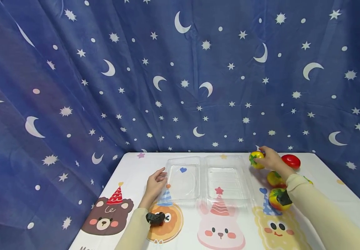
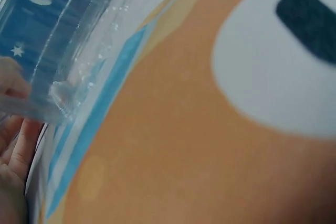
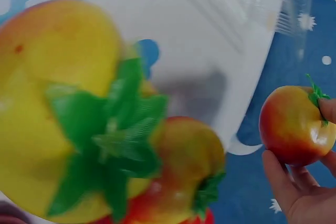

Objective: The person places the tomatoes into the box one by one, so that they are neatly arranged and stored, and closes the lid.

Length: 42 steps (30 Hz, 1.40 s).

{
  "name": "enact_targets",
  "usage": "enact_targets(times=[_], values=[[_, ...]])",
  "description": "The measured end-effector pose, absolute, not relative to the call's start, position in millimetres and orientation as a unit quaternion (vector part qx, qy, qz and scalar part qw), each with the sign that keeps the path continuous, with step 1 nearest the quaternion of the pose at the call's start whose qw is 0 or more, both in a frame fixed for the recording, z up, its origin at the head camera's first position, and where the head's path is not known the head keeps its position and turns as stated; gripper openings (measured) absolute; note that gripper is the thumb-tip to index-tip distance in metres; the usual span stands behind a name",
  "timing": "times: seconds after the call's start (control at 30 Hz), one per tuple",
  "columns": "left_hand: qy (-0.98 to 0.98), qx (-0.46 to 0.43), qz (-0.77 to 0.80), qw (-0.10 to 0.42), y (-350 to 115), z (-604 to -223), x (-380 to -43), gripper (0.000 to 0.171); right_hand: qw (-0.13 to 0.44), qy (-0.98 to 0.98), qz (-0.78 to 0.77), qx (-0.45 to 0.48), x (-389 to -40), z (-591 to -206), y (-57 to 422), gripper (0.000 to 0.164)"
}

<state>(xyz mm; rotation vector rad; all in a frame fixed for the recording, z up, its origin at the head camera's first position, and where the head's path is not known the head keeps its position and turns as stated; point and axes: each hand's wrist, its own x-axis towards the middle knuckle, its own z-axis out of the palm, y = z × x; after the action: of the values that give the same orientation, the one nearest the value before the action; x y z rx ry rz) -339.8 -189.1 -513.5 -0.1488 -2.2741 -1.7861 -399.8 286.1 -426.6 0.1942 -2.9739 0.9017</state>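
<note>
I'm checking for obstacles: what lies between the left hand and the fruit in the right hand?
In the head view, the clear plastic container lies between the left hand and the held fruit.

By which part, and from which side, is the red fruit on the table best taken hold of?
Probably round the widest part of the red fruit, coming from its right and above. Its visible body is smooth and rounded, with no stalk showing; the right hand, holding a yellow-red fruit, is on its left, and other fruits lie nearer the person.
</note>
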Motion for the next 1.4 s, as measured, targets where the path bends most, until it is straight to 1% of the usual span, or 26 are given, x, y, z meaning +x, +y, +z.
enact_targets(times=[0.13,0.2,0.23,0.43,0.5,0.57,0.7,0.97,1.1,1.23,1.4], values=[[-0.789,-0.043,-0.601,0.125,-193.1,-531.4,-351.5,0.05,0.057,-0.947,0.304,0.083,-400.0,-414.4,281.1,0.062],[-0.792,-0.039,-0.596,0.126,-194.3,-536.6,-356.0,0.05,0.068,-0.942,0.317,0.089,-401.9,-408.1,275.3,0.061],[-0.791,-0.041,-0.597,0.124,-193.7,-532.7,-354.0,0.049,0.067,-0.939,0.323,0.09,-403.0,-405.1,271.1,0.061],[-0.787,-0.044,-0.606,0.11,-192.6,-528.0,-351.4,0.048,0.06,-0.926,0.359,0.102,-409.0,-396.8,238.3,0.058],[-0.788,-0.037,-0.603,0.115,-193.2,-538.9,-358.3,0.048,0.06,-0.923,0.366,0.107,-411.9,-398.0,228.6,0.057],[-0.79,-0.036,-0.6,0.118,-191.6,-541.9,-360.7,0.048,0.054,-0.919,0.374,0.107,-414.3,-399.5,220.0,0.057],[-0.791,-0.043,-0.598,0.12,-189.0,-540.5,-362.5,0.048,0.051,-0.916,0.383,0.11,-418.3,-405.2,203.7,0.056],[-0.795,-0.024,-0.593,0.122,-193.2,-543.1,-360.1,0.05,0.04,-0.904,0.4,0.145,-419.8,-425.1,169.0,0.052],[-0.794,-0.028,-0.596,0.118,-194.0,-543.5,-358.2,0.052,0.024,-0.9,0.406,0.155,-418.7,-433.2,158.6,0.051],[-0.794,-0.032,-0.594,0.124,-193.9,-542.4,-358.3,0.051,0.002,-0.894,0.413,0.172,-418.0,-438.7,153.1,0.048],[-0.795,-0.029,-0.593,0.126,-194.0,-539.6,-357.6,0.051,-0.016,-0.902,0.392,0.18,-417.7,-445.1,149.6,0.047]])
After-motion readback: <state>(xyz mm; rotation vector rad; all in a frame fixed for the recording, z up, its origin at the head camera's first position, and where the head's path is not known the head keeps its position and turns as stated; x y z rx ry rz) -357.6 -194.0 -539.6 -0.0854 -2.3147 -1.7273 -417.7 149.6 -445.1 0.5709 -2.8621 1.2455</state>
